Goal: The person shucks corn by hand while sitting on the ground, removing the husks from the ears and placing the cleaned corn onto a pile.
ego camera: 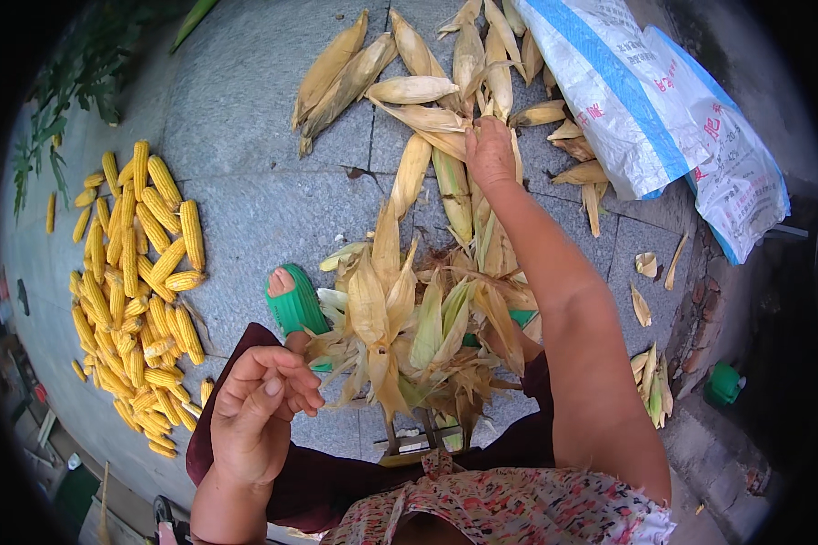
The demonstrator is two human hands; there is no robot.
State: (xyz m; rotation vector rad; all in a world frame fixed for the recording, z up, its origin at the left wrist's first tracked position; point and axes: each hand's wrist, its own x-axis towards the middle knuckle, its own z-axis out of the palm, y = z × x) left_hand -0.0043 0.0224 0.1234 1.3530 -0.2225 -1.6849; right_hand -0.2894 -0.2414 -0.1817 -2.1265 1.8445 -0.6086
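Note:
My right hand [492, 153] reaches forward into a loose pile of dry unhusked corn ears [419, 122]. Its fingers curl down onto the husks, and the fingertips are partly hidden among them, so a firm grip cannot be confirmed. Under and beside that forearm lies a greener unhusked ear [453, 194]. Raised over my left thigh, my left hand [262, 405] is empty, its fingers loosely bent and apart. Between my feet is a heap of peeled corn husks [382, 313], pale tan with some green.
Husked yellow corn cobs [129, 272] form a large pile on the stone paving [245, 225] at left. White woven sacks [620, 88] with blue stripes and printing lie at upper right. A green sandal [293, 300] is on my left foot. A brick edge [705, 313] runs along the right.

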